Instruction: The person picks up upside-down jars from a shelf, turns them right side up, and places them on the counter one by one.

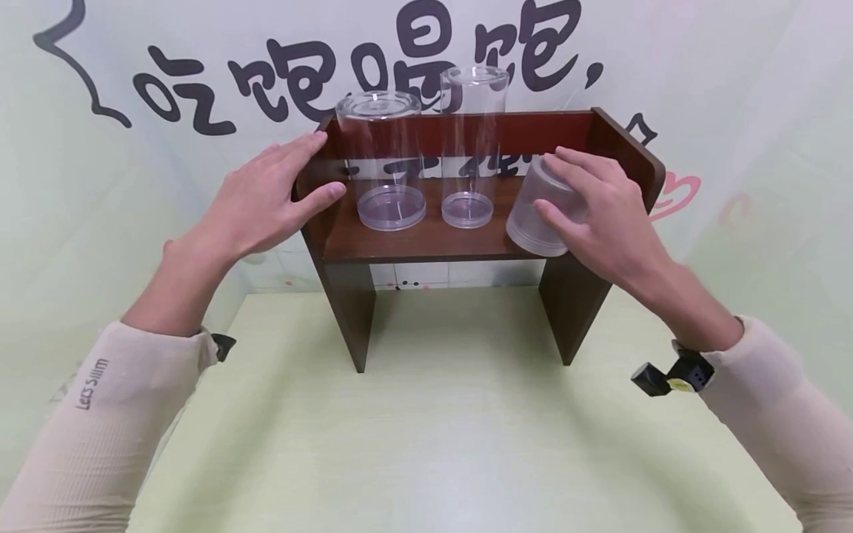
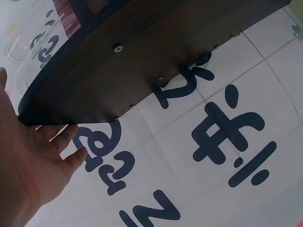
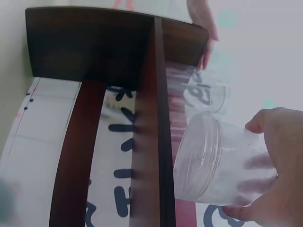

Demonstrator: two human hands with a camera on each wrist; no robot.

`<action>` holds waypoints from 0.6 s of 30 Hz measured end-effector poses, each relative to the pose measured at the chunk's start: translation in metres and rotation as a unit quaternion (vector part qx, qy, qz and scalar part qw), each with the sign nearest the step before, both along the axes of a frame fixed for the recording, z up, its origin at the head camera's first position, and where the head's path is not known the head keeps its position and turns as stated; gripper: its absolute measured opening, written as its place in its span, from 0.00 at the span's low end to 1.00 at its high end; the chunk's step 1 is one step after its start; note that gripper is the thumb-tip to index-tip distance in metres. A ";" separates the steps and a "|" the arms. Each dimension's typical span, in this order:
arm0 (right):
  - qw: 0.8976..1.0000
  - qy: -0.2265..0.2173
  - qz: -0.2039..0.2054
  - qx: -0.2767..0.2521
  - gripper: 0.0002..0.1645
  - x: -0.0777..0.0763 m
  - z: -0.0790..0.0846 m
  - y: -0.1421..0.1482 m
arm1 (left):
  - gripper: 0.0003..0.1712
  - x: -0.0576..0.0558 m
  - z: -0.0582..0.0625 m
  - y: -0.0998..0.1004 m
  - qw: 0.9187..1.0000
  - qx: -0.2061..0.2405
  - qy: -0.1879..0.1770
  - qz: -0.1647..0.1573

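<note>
A frosted, see-through jar point(image 1: 533, 211) leans at the right end of a dark brown wooden shelf point(image 1: 426, 248). My right hand point(image 1: 603, 211) grips it from above and the right, with the thumb in front. In the right wrist view, the fingers show through the wall of the jar point(image 3: 227, 163), whose ringed end is at the shelf board. My left hand point(image 1: 260, 196) rests at the shelf's left side panel, with fairly straight fingers and the thumb spread towards the inside. The left wrist view shows several fingertips at the edge of that panel point(image 2: 94, 80).
On the shelf board stand a wide clear cylinder point(image 1: 389, 166) at the left and a taller, narrower clear cylinder point(image 1: 469, 155) beside it. The shelf stands on a pale green table point(image 1: 433, 429), against a white wall covering point(image 1: 173, 44) with large black characters.
</note>
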State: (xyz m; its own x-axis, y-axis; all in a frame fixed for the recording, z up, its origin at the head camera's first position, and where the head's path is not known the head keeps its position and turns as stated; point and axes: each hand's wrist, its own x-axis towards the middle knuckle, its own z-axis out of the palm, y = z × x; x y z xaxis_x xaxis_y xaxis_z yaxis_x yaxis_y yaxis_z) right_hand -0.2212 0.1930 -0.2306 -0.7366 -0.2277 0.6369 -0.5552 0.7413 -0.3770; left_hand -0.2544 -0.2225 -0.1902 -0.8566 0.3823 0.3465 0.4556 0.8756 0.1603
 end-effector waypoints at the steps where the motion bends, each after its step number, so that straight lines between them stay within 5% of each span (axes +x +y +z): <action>1: 1.000 0.001 0.002 -0.007 0.34 0.003 -0.001 0.000 | 0.49 0.000 0.000 0.000 1.000 0.002 0.000 0.000; 11: 0.997 0.044 0.045 -0.053 0.33 0.034 -0.014 -0.005 | 0.47 0.003 -0.005 0.000 1.000 0.017 0.013 -0.001; 18: 0.994 0.018 0.077 -0.075 0.34 0.053 -0.033 -0.014 | 0.46 0.007 -0.010 0.004 0.998 0.024 0.051 0.008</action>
State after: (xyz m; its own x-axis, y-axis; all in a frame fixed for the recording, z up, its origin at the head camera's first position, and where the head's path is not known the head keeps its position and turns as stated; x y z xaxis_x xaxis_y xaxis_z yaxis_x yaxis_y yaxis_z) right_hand -0.1682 0.1794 -0.2634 -0.6763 -0.2373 0.6974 -0.6732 0.5835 -0.4543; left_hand -0.2476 -0.2190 -0.2007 -0.8224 0.3494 0.4490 0.4569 0.8759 0.1552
